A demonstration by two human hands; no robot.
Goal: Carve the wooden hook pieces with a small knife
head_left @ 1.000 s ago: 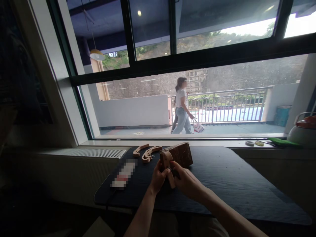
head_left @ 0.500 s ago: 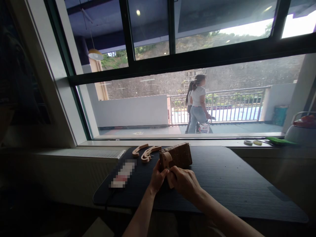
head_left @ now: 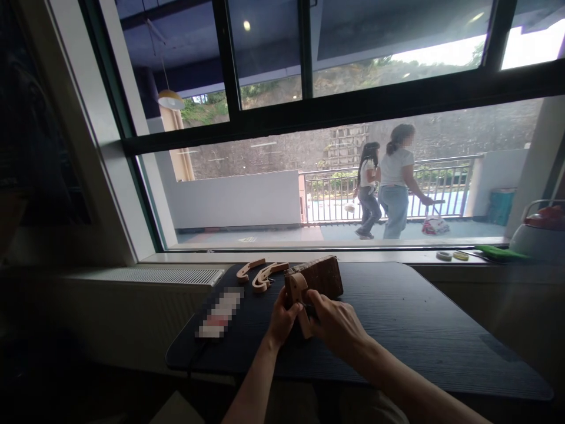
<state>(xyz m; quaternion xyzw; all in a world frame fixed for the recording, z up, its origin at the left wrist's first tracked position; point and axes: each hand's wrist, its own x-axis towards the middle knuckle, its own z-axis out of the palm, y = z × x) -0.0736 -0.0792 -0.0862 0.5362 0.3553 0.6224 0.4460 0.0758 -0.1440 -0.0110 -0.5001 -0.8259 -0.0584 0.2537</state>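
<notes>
A dark brown, rectangular wooden-looking block [head_left: 324, 277] rests tilted on the dark table. Against its near left end sits a pale curved wooden piece [head_left: 299, 284] with small dark dots. My left hand [head_left: 281, 321] is closed around that wooden piece, thumb pressed on its face. Close beside it, my right hand [head_left: 338, 324] has its fingers curled together at the piece's middle; what they pinch is hidden. Other curved wooden pieces [head_left: 265, 280] lie at the table's far left, with small dark metal bits beside them.
A blurred-out flat object [head_left: 220, 312] lies on the left of the table [head_left: 410, 330]. On the windowsill are tape rolls [head_left: 444, 255], a green item [head_left: 501, 253] and a white kettle-like vessel [head_left: 538, 238]. Two people [head_left: 395, 182] walk outside the window. A radiator [head_left: 172, 275] stands left.
My right hand has shifted slightly and turned at the wooden piece, its fingers lifting a little. My left hand and the block stay put. Outside, the people have moved right.
</notes>
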